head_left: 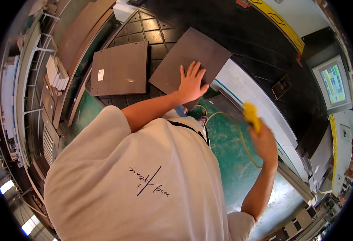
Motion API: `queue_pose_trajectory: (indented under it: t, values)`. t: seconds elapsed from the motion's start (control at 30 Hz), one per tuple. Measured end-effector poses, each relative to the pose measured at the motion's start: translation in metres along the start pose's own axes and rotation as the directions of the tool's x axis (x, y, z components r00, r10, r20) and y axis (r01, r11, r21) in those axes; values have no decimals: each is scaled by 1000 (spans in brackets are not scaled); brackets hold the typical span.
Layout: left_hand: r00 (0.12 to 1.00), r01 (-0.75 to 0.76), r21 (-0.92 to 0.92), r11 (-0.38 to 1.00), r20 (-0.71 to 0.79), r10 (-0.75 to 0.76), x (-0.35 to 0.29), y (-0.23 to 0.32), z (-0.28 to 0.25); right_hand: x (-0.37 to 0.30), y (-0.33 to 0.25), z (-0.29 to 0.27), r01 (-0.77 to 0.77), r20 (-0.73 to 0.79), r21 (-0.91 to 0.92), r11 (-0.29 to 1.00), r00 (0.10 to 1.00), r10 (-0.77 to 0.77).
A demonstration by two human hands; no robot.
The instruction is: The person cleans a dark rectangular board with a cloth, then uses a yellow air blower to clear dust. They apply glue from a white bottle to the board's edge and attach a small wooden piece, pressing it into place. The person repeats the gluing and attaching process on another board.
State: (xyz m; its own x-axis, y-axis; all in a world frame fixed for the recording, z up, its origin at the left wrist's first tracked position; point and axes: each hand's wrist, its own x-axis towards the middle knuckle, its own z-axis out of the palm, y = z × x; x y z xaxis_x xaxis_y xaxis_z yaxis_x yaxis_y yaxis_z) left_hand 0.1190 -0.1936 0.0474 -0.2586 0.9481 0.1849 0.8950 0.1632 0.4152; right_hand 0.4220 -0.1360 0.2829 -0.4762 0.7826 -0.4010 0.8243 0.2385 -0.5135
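My left hand (191, 83) lies with spread fingers flat on a dark brown rectangular panel (194, 46). That panel is turned at an angle on a black gridded table top (154, 30). My right hand (263, 141), out to the right over the floor, is closed round a yellow air blow gun (250, 113), smeared by motion. A thin yellow hose (242, 138) loops below it toward my waist. Left of my left hand, more brown panels (120, 68) lie on the table, the top one bearing a small white label (100, 75).
At right stands a machine with a long white edge (256, 96), a black bed (260, 60) and a lit screen (333, 83). Stacked boards (57, 74) and a metal rack (38, 48) line the left. The floor (228, 156) is green.
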Motion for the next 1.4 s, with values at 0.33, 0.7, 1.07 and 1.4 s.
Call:
queue_pose_trajectory:
  t: [0.33, 0.7, 1.07, 1.4]
  values:
    - [882, 134, 294, 946, 400, -249, 31, 49, -3, -1, 68, 37, -135, 276, 367, 920, 961, 31]
    - [762, 322, -367, 873, 648, -8, 149, -62, -240, -3, 13, 73, -5, 112, 845, 535, 979, -168]
    - [745, 234, -439, 867, 655, 130, 188, -84, -230, 20, -12, 69, 30, -157, 900, 435, 953, 258]
    - [782, -124, -194, 973, 585, 216, 234, -63, -225, 22, -15, 68, 57, -322, 752, 656, 901, 290]
